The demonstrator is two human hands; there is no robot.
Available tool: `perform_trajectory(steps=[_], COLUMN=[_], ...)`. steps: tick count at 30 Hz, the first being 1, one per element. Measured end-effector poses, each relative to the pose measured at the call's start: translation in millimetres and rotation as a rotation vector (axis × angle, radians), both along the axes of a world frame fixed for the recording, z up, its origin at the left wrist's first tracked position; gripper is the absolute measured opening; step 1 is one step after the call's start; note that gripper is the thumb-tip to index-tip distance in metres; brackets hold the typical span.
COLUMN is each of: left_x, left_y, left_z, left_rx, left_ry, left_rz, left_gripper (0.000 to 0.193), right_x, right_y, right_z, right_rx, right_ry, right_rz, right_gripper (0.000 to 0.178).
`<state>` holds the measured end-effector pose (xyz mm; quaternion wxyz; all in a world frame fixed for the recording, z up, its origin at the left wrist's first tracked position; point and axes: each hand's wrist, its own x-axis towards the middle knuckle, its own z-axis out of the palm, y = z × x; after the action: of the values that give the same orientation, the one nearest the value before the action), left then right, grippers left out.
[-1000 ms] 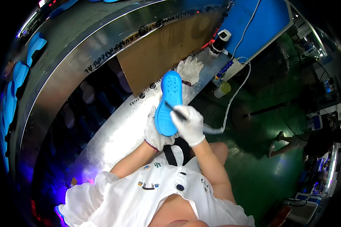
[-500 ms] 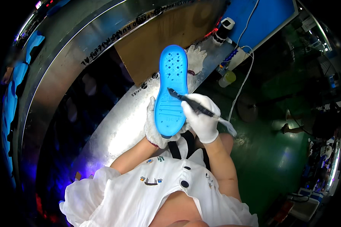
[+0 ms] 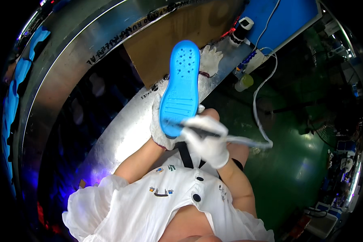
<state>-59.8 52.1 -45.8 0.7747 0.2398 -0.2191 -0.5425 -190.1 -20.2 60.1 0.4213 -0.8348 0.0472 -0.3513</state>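
A bright blue shoe sole (image 3: 181,86) is held up in front of me, its wide holed end pointing away and ridges across its nearer half. My left hand (image 3: 157,125), in a white knit glove, grips the sole's near end from underneath; its fingertips show at the right edge. In my white-gloved right hand (image 3: 210,143) is a black pen-shaped tool (image 3: 201,131) with a pale hose (image 3: 250,142) trailing from its back. Blurred by motion, the tool's tip lies over the near end of the sole; I cannot tell whether it touches.
Below the sole is a metal bench (image 3: 125,125), with a brown cardboard sheet (image 3: 149,56) at its back. A spare white glove (image 3: 211,60) lies beyond the sole. A black-and-white bottle (image 3: 241,30) and a yellow-lidded jar (image 3: 244,82) stand at the right edge.
My right hand has brought the tool down from the sole's middle to its near end. The sole has shifted slightly up and tilted a little; the hose now swings out to the right.
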Motion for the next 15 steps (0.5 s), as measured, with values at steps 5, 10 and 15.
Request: perform_trajectory(steps=[5, 10, 15], left_x=[5.2, 14.2, 26.8], left_y=[5.5, 8.2, 9.9], left_z=[22.4, 18.6, 25.1], left_rx=[-0.15, -0.126, -0.375], left_ry=[0.632, 0.69, 0.469], left_rz=[-0.227, -0.269, -0.444], left_gripper=[0.076, 0.092, 0.088], right_x=[-9.7, -4.1, -12.0], right_y=[13.0, -1.2, 22.1], right_z=[-2.1, -12.7, -1.2], right_rx=[-0.113, 0.207, -0.009], right_ry=[-0.015, 0.052, 0.024], right_rz=[0.001, -0.224, 0.045], right_gripper=[0.019, 0.018, 0.02])
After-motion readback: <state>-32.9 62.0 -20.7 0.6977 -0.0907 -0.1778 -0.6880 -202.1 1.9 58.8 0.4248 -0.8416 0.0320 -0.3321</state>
